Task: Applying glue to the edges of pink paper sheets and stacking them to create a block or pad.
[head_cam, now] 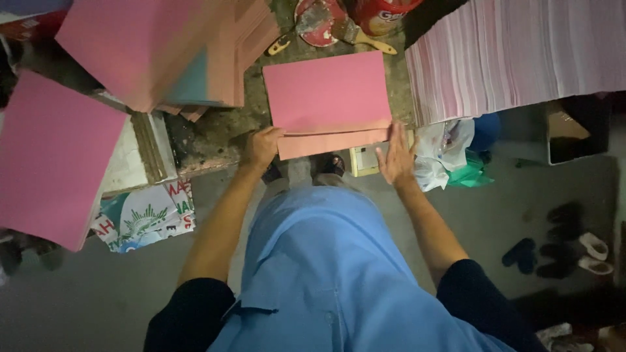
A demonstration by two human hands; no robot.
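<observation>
A person in a blue shirt is standing at a bench (215, 140). The left hand (262, 147) is pinching the near left corner of one pink folded sheet (329, 98); the right hand (396, 156), fingers spread, is pressing its near right edge. The fold seems underway. Beyond, two pink stacks are waiting, and one brush (365, 38).

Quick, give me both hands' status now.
Left hand: closed on the near left edge of the pink sheet.
Right hand: open, flat against the sheet's near right edge.
</observation>
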